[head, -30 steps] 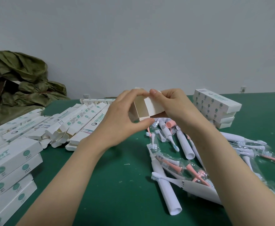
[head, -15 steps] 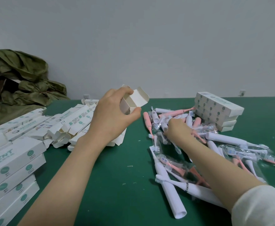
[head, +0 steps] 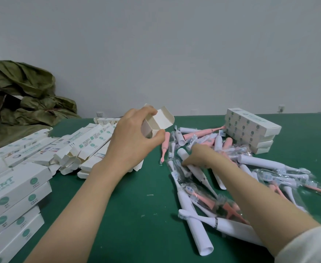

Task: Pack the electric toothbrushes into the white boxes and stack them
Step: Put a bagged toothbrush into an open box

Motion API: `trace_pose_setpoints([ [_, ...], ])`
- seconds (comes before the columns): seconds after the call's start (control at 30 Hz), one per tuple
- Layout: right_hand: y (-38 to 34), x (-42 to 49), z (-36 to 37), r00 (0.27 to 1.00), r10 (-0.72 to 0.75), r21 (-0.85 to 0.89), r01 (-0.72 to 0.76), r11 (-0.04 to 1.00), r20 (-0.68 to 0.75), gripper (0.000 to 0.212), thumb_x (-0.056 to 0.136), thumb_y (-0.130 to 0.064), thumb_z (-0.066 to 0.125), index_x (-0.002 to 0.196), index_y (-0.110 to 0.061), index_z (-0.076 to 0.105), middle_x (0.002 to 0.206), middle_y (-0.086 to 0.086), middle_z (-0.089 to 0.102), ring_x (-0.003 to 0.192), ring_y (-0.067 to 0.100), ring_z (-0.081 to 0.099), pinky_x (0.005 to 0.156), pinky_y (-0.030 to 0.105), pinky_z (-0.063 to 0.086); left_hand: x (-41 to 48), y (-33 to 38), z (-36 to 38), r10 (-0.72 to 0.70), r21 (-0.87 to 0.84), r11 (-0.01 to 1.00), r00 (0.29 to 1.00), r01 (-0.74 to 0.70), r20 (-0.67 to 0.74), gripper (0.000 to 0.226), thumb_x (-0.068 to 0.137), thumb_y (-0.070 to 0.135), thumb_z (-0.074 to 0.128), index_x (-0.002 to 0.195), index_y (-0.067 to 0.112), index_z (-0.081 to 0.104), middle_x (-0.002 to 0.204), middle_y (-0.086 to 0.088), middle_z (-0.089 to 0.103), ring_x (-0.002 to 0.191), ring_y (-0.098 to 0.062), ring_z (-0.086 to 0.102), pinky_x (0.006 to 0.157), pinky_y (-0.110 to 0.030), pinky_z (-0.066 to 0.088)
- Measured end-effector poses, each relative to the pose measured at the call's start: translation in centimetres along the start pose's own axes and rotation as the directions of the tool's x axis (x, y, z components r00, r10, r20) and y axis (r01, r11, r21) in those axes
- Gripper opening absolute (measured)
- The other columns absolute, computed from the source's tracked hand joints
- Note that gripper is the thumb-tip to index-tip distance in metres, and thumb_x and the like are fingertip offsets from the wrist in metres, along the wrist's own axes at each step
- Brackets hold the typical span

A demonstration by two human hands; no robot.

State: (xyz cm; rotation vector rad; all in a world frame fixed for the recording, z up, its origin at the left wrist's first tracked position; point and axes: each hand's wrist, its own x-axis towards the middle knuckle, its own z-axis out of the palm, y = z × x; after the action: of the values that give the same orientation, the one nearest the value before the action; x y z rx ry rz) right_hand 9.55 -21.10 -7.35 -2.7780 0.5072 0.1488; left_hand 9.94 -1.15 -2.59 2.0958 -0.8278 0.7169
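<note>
left hand [head: 135, 137]: open white box [head: 162, 121] held at its mouth | right hand [head: 199, 155]: fingers curled round white toothbrush [head: 198, 172] | risk: wrapped brushes [head: 197, 196] alongside may be dragged off the pile

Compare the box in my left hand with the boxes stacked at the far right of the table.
The held box is a single one, raised off the green table in the left hand; the stacked boxes are several, lying flat on the table. The held box has its end flap open, showing the inside; the stacked boxes are closed. Both are white cardboard.
</note>
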Motion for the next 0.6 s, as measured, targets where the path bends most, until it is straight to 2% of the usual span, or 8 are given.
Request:
trace_pose_setpoints([
  [0.07, 0.2, -0.7, -1.4, 0.998, -0.024, 0.232, 0.037, 0.972, -0.061, 0.028, 0.087, -0.025, 0.062, 0.068, -0.007, 0.052, 0.064, 0.005, 0.057, 0.053, 0.019, 0.052, 0.059, 0.029, 0.049, 0.0, 0.2, -0.1, -0.011, -0.010, 1.000, 0.999, 0.010, -0.041, 0.038, 0.075, 0.029, 0.070, 0.112, 0.027, 0.060, 0.100, 0.005, 0.057, 0.083, -0.003, 0.042, 0.075, 0.000, 0.029],
  [0.17, 0.3, -2.8, -4.4, 0.919, -0.047, 0.534, 0.269, 0.801, -0.392, 0.024, 0.086, -0.026, 0.065, 0.076, -0.004, 0.064, 0.070, 0.004, 0.068, 0.063, 0.025, 0.065, 0.061, 0.034, 0.057, 0.0, 0.5, -0.2, -0.027, 0.068, 0.997, 0.990, 0.037, -0.141, 0.041, 0.073, 0.027, 0.070, 0.113, 0.025, 0.058, 0.101, 0.004, 0.054, 0.093, -0.013, 0.045, 0.074, -0.015, 0.030],
  [0.2, 0.2, -3.7, -5.2, 0.864, -0.021, 0.602, 0.368, 0.709, -0.504, 0.019, 0.086, -0.025, 0.064, 0.078, -0.008, 0.065, 0.069, 0.001, 0.068, 0.067, 0.023, 0.067, 0.067, 0.038, 0.058, 0.0, 0.5, -0.3, -0.021, 0.127, 0.991, 0.983, 0.045, -0.184, 0.043, 0.073, 0.026, 0.070, 0.114, 0.023, 0.058, 0.101, 0.003, 0.054, 0.095, -0.016, 0.044, 0.076, -0.020, 0.029],
  [0.27, -0.1, -5.4, -6.6, 0.766, 0.096, 0.720, 0.543, 0.432, -0.636, 0.011, 0.085, -0.019, 0.063, 0.076, -0.013, 0.064, 0.067, -0.003, 0.067, 0.067, 0.016, 0.067, 0.072, 0.035, 0.059, 0.1, 0.3, -0.4, 0.001, 0.246, 0.968, 0.972, 0.058, -0.235, 0.044, 0.071, 0.025, 0.069, 0.113, 0.018, 0.058, 0.102, -0.003, 0.055, 0.097, -0.022, 0.043, 0.080, -0.029, 0.032],
  [0.33, -0.7, -6.9, -7.4, 0.720, 0.203, 0.748, 0.648, 0.146, -0.664, 0.012, 0.086, -0.014, 0.061, 0.075, -0.010, 0.063, 0.069, 0.000, 0.066, 0.070, 0.014, 0.068, 0.070, 0.025, 0.057, 0.0, -0.1, -0.4, -0.027, 0.319, 0.943, 0.978, 0.094, -0.208, 0.044, 0.071, 0.027, 0.068, 0.112, 0.016, 0.058, 0.102, -0.005, 0.057, 0.096, -0.025, 0.043, 0.080, -0.033, 0.033],
  [0.4, -1.2, -7.9, -7.6, 0.702, 0.244, 0.722, 0.692, -0.007, -0.669, 0.014, 0.089, -0.013, 0.060, 0.076, -0.009, 0.062, 0.071, 0.003, 0.065, 0.071, 0.013, 0.068, 0.069, 0.020, 0.055, -0.1, -0.6, -0.2, -0.086, 0.329, 0.935, 0.983, 0.137, -0.163, 0.043, 0.072, 0.028, 0.067, 0.112, 0.016, 0.058, 0.106, -0.003, 0.058, 0.099, -0.023, 0.042, 0.079, -0.030, 0.031],
  [0.5, -1.8, -8.5, -7.6, 0.694, 0.240, 0.702, 0.710, -0.063, -0.679, 0.013, 0.090, -0.013, 0.060, 0.078, -0.008, 0.062, 0.072, 0.004, 0.063, 0.071, 0.012, 0.068, 0.070, 0.020, 0.055, -0.3, -0.9, 0.3, -0.110, 0.257, 0.955, 0.982, 0.146, -0.151, 0.042, 0.071, 0.028, 0.067, 0.111, 0.018, 0.059, 0.106, 0.004, 0.058, 0.097, -0.014, 0.036, 0.076, -0.023, 0.025],
  [0.6, -2.5, -8.3, -6.8, 0.723, 0.202, 0.733, 0.680, -0.035, -0.661, 0.009, 0.089, -0.013, 0.062, 0.083, -0.006, 0.064, 0.075, 0.004, 0.064, 0.072, 0.012, 0.068, 0.069, 0.018, 0.054, -0.2, -0.1, 0.7, -0.075, 0.156, 0.983, 0.986, 0.098, -0.148, 0.042, 0.069, 0.030, 0.067, 0.109, 0.019, 0.061, 0.100, 0.010, 0.055, 0.093, -0.008, 0.036, 0.072, -0.014, 0.021],
])
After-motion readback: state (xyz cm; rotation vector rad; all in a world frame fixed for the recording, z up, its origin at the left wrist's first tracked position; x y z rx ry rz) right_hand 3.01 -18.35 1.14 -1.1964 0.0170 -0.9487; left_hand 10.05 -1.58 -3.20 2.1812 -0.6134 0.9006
